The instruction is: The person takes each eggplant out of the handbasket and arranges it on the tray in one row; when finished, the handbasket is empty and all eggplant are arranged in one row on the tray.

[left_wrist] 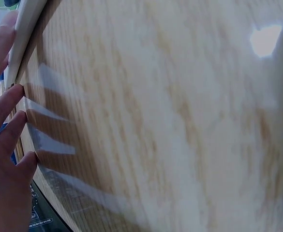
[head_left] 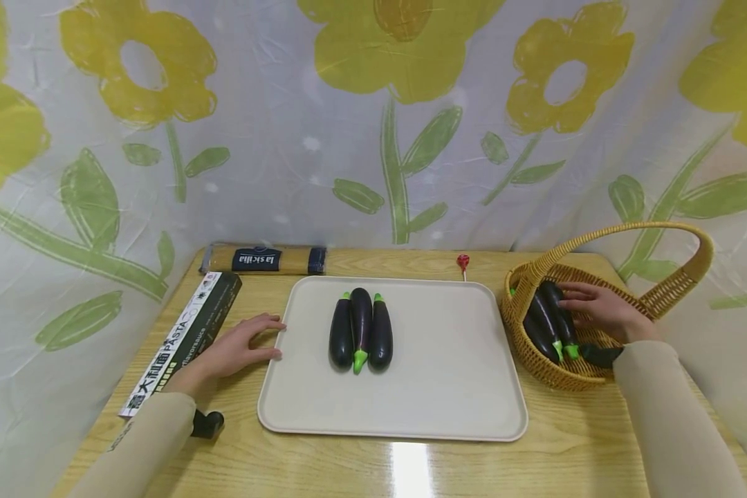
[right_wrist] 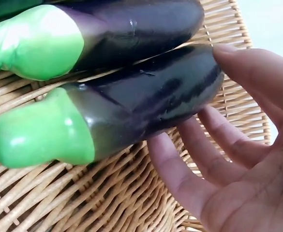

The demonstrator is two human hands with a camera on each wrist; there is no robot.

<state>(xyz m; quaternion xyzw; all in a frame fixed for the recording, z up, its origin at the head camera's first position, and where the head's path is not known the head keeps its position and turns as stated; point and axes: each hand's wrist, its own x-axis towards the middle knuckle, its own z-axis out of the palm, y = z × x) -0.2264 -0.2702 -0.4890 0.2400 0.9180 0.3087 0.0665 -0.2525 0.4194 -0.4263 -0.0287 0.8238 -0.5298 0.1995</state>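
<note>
In the head view, three dark purple eggplants (head_left: 362, 321) lie side by side on a beige tray (head_left: 448, 387). My left hand (head_left: 245, 346) rests at the tray's left edge, fingers spread and holding nothing; the left wrist view shows its fingers (left_wrist: 10, 133) near the tabletop. Over at the right, my right hand (head_left: 600, 311) reaches into a wicker basket (head_left: 554, 373). Its thumb and fingers hold the rounded end of an eggplant (right_wrist: 151, 96) with a bright green cap. Another eggplant (right_wrist: 136, 34) lies alongside it in the basket.
A pasta box (head_left: 187, 339) lies left of the tray, and a pasta packet (head_left: 264, 259) at the back left. A red lollipop (head_left: 463, 263) is behind the tray. The basket's handle (head_left: 622, 228) arches above its rim. A flowered curtain (head_left: 255, 173) hangs behind.
</note>
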